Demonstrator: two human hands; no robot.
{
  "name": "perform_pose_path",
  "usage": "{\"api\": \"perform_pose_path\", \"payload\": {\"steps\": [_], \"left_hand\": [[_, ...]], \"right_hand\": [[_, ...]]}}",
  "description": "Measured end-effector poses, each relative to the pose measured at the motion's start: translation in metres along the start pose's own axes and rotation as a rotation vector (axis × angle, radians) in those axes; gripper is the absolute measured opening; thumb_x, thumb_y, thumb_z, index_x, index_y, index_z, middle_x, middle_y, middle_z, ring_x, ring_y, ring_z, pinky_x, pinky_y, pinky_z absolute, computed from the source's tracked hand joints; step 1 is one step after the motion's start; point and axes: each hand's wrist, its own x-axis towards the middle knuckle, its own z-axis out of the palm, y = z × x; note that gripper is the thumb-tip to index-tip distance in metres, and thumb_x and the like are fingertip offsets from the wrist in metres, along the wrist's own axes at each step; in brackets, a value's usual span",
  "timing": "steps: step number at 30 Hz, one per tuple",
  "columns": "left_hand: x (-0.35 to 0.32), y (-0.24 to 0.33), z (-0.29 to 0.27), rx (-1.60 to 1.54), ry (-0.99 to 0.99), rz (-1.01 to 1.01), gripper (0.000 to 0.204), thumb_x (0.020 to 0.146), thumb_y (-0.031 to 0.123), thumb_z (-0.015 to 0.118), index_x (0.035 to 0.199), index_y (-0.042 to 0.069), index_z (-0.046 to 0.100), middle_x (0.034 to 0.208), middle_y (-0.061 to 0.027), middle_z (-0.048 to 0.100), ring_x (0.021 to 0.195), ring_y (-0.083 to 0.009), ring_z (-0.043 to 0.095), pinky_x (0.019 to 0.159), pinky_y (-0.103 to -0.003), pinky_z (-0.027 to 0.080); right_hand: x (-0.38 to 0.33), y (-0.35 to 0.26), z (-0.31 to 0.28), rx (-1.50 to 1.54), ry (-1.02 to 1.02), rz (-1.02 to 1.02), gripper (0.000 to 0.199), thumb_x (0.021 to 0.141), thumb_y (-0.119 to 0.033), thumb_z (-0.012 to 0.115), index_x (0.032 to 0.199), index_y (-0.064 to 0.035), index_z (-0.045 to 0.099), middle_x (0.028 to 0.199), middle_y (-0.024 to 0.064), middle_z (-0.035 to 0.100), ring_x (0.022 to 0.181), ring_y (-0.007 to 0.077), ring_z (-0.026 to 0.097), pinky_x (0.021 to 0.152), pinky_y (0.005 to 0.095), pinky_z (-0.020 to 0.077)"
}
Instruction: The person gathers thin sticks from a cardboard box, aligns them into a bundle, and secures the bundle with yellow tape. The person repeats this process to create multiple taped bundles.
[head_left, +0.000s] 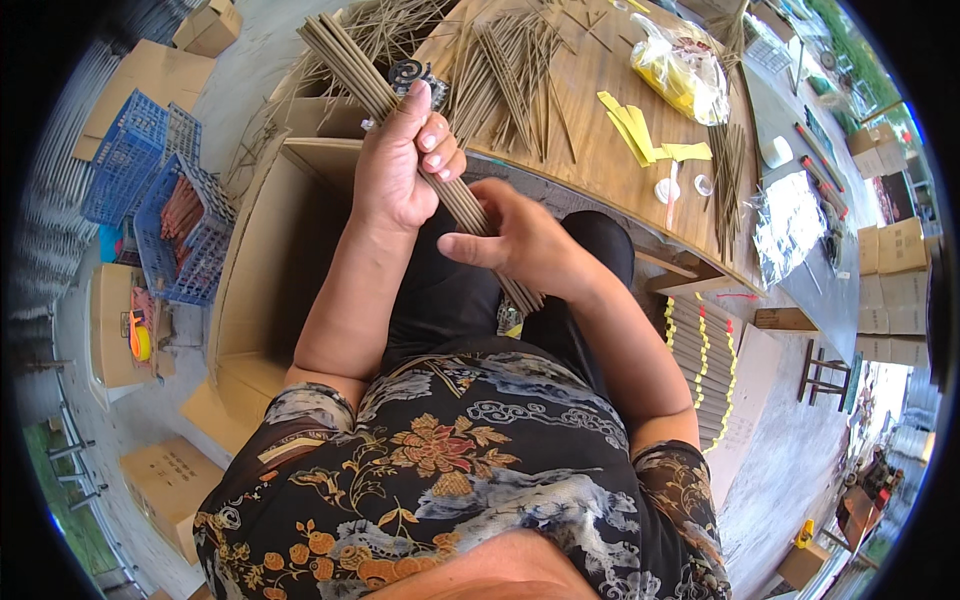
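A bundle of thin brown incense sticks (pixel 346 60) slants over my lap, its upper end toward the far left. My left hand (pixel 400 165) is closed round it above the middle, thumb pointing up along the sticks. Lower down, my right hand (pixel 525 240) wraps the same bundle, its thumb across the near side and its other fingers partly hidden behind. The lower ends come out below that hand, over my dark trousers. Just beyond my left hand is a dark spiral-shaped piece (pixel 408 73) at the table's edge.
Loose sticks (pixel 505 85) lie on the wooden table (pixel 590 180), with yellow paper strips (pixel 630 128) and a plastic bag (pixel 680 75). An open cardboard box (pixel 255 265) stands by my left arm, blue crates (pixel 165 225) beyond. Yellow-banded bundles (pixel 700 370) lie at the right.
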Motion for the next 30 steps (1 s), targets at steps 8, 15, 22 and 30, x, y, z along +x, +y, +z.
{"api": "perform_pose_path", "payload": {"steps": [8,15,22,30], "left_hand": [[0.013,0.013,-0.007,0.035,0.131,0.08,0.027,0.087,0.029,0.053,0.068,0.011,0.046,0.056,0.001,0.044,0.048,-0.0091,0.041,0.045,-0.023,0.035],[0.018,0.022,-0.013,-0.047,-0.09,-0.035,0.032,0.084,0.031,0.057,0.063,0.014,0.042,0.05,0.0027,0.039,0.042,-0.0093,0.037,0.042,-0.024,0.031],[0.017,0.025,-0.004,0.091,0.151,0.172,0.033,0.086,0.03,0.054,0.062,0.014,0.039,0.049,0.004,0.037,0.039,-0.0069,0.033,0.039,-0.023,0.03],[0.013,0.021,0.002,0.061,-0.154,0.049,0.037,0.086,0.032,0.054,0.056,0.014,0.041,0.049,0.0044,0.039,0.039,-0.0074,0.036,0.04,-0.023,0.031]], "right_hand": [[-0.003,0.02,0.017,-0.205,0.074,0.044,0.03,0.082,-0.028,0.06,0.077,-0.0021,0.046,0.055,0.0019,0.047,0.044,0.011,0.047,0.04,0.0262,0.0393],[-0.008,0.003,0.006,0.21,-0.212,0.264,0.031,0.081,-0.025,0.06,0.075,0.0024,0.046,0.058,0.0125,0.054,0.052,0.0246,0.055,0.054,0.0358,0.0455],[-0.009,0.016,0.011,-0.343,0.031,0.108,0.032,0.078,-0.027,0.061,0.082,0.0026,0.05,0.065,0.0208,0.056,0.062,0.031,0.058,0.06,0.0367,0.0461],[0.0,-0.002,0.004,0.397,-0.296,0.262,0.028,0.083,-0.027,0.06,0.073,-0.0057,0.044,0.056,-0.0022,0.049,0.052,0.0072,0.051,0.047,0.0238,0.0421]]}}
